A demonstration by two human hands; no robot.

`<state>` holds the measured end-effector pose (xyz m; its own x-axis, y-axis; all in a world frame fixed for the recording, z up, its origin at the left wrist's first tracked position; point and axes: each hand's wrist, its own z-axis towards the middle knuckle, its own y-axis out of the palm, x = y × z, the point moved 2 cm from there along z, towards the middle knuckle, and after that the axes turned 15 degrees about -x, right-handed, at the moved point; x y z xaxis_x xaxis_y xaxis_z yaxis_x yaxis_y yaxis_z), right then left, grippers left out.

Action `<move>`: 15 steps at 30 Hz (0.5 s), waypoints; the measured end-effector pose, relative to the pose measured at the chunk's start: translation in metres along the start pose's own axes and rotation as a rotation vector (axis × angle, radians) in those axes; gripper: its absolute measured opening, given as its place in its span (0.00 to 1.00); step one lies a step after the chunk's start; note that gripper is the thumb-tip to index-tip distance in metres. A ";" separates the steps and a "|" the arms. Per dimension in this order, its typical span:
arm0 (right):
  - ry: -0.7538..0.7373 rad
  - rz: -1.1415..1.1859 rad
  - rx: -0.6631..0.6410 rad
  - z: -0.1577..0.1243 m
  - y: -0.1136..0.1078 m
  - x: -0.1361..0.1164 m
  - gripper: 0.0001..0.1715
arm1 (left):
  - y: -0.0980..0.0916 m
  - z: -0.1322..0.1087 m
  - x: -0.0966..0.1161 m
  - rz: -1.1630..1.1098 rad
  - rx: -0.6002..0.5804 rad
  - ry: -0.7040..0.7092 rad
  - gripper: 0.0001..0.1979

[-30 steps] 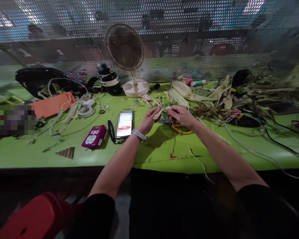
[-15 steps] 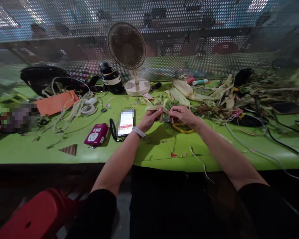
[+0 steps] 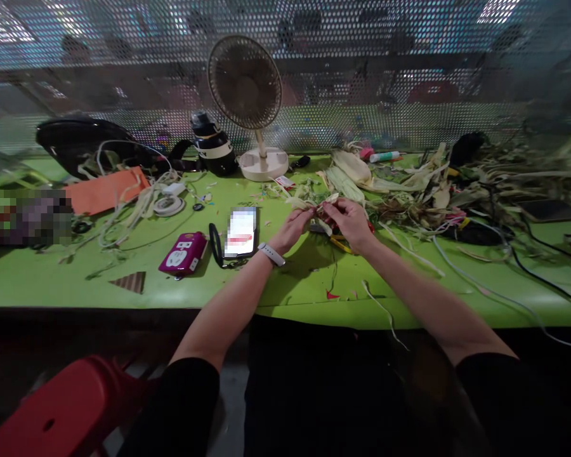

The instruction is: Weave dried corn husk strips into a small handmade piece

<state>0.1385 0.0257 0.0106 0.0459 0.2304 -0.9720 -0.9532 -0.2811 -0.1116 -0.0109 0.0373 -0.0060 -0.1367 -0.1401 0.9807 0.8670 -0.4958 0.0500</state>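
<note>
My left hand (image 3: 294, 230), with a pale watch band at its wrist, pinches a pale corn husk strip (image 3: 301, 203) over the table. My right hand (image 3: 350, 223) meets it from the right, thumb and fingers closed on the same husk, whose pale end shows at the fingertips. Both sets of fingertips nearly touch, and they hide much of the piece. Beneath the hands lies a tool with yellow handles (image 3: 341, 245); its kind is partly hidden. Just behind the hands, larger dried corn husks (image 3: 351, 170) lie among green plant scraps.
A white fan (image 3: 262, 164) and a black bottle (image 3: 215, 149) stand at the back. Left of my hands are a lit phone (image 3: 241, 232) and a purple box (image 3: 183, 254). Dry leaves (image 3: 514, 171) and cables (image 3: 485, 298) spread rightward; a red stool (image 3: 66, 406) stands lower left.
My right hand has turned more upright, its fingers lifting over the husk. The pale husk's end now shows above the right fingertips. The left hand has shifted slightly right.
</note>
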 end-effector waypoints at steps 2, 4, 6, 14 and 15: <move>-0.002 0.014 -0.005 -0.001 0.001 0.002 0.22 | 0.002 0.000 -0.002 0.018 -0.012 -0.002 0.12; -0.001 0.020 0.011 -0.001 0.002 0.004 0.21 | 0.003 0.002 -0.004 0.050 -0.054 0.004 0.14; 0.000 0.036 0.036 -0.001 0.002 0.006 0.20 | 0.002 0.003 -0.002 0.087 -0.076 0.011 0.15; 0.128 0.079 -0.025 0.001 -0.007 0.002 0.15 | -0.003 0.002 0.007 0.188 -0.153 -0.011 0.18; 0.171 0.094 -0.076 0.001 -0.009 0.000 0.14 | -0.003 0.002 0.006 0.179 -0.203 -0.023 0.19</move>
<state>0.1471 0.0294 0.0120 0.0139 0.0404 -0.9991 -0.9306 -0.3650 -0.0277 -0.0133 0.0398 -0.0001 0.0229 -0.2223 0.9747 0.7624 -0.6268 -0.1608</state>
